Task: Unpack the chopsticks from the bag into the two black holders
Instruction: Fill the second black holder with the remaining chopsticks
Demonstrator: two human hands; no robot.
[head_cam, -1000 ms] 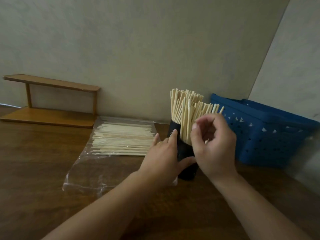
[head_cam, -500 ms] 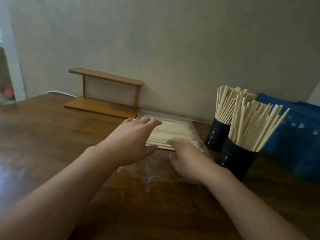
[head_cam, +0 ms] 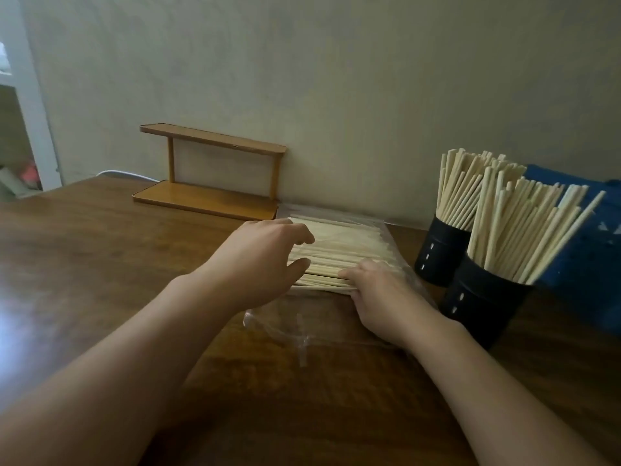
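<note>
A clear plastic bag lies on the wooden table with a flat pile of pale chopsticks in it. My left hand hovers over the pile's left end, fingers loosely bent, holding nothing I can see. My right hand rests on the pile's near edge, fingers reaching onto the sticks; whether it grips any is hidden. Two black holders stand to the right, the near one and the far one, both packed with upright chopsticks.
A small two-tier wooden shelf stands against the wall behind the bag. A blue plastic basket sits behind the holders at the right. The brown table stretches to the left and towards me.
Both hands left the near holder and moved left to the bag of chopsticks. The view swung left. In the last half second the hands shifted only slightly.
</note>
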